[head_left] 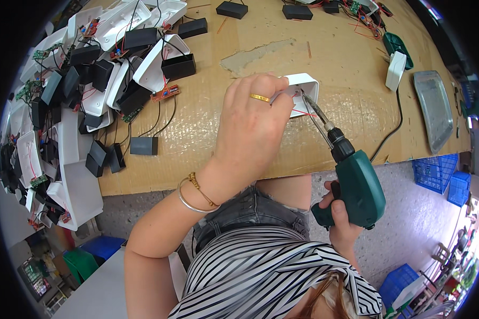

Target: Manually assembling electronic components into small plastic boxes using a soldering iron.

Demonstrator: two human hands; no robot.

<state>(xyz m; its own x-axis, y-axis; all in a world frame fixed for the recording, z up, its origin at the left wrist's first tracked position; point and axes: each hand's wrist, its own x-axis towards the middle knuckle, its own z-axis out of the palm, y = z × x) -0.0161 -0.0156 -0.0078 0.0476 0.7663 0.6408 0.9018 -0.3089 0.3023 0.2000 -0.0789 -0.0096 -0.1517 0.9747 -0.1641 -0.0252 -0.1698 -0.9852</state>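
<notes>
The white box point(303, 79) is on the bench point(197, 133), between 1 and 2 o'clock from the middle of the view, with its open side up. It looks light, stiff and a bit slippery, so its outside walls seem the best place to hold it. The left hand point(255, 114) hides part of it, so I can't be sure of its long way; it looks to run from 9 to 3 o'clock. That hand's fingers are curled in close over the box, but I can't tell what they pinch. A thin red wire point(303, 112) shows by them; it looks soft and easy to snap. The right hand point(346, 229) has its fingers wrapped around the handle of the green gun point(359, 186). The gun is long and points to 11 o'clock, with its metal tip point(315, 108) reaching inside the box. It looks hard and heavier at the back, so the handle is the spot to grab. The tip may be hot. A black block point(143, 145) sits toward 9 o'clock.
</notes>
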